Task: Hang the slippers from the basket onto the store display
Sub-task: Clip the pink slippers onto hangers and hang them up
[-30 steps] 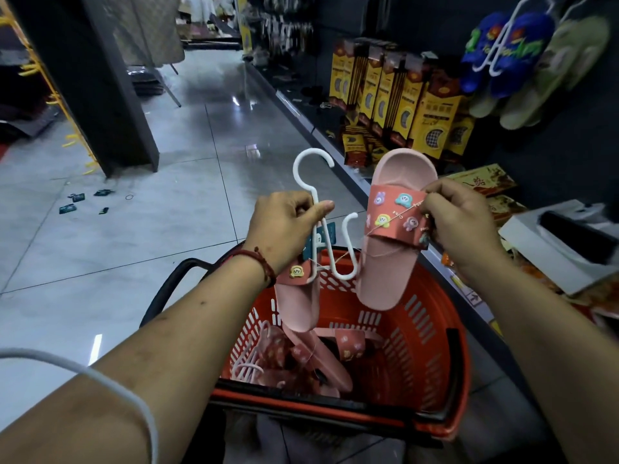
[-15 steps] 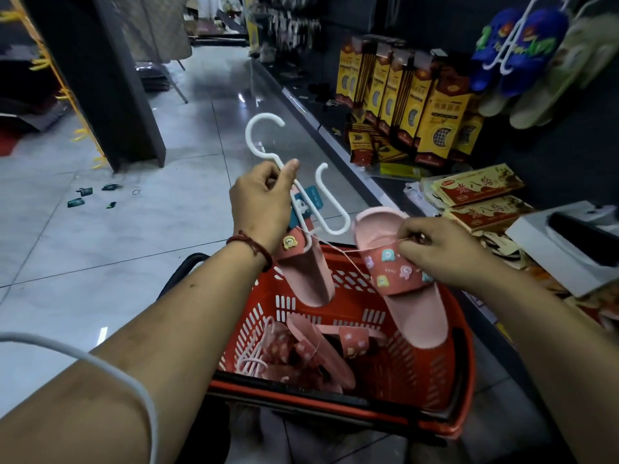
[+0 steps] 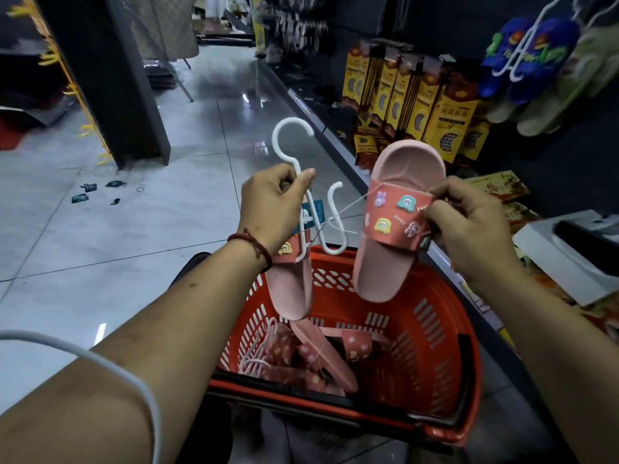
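My left hand [image 3: 271, 202] pinches the stem of a white plastic hanger [image 3: 293, 152] above the red basket [image 3: 432, 333]. One pink slipper [image 3: 289, 283] hangs from the hanger's left arm, toe down. My right hand [image 3: 469, 226] grips the strap of the second pink slipper [image 3: 398, 209], held upright to the right of the hanger's free arm; a thin string joins it to the hanger. More pink slippers [image 3: 321, 356] and a white hanger lie in the basket. The dark store display [image 3: 569, 162] stands at the right.
Blue and green slippers [image 3: 529, 58] hang on the display at the upper right. Yellow boxes [image 3: 418, 95] line the low shelf, with flat packets and a white box [image 3: 569, 259] nearer. A dark pillar [image 3: 110, 78] stands at the left on the tiled floor [image 3: 134, 229].
My right hand has lifted the second slipper from low over the basket up level with the hanger. My left hand has lowered the hanger a little and turned it more upright.
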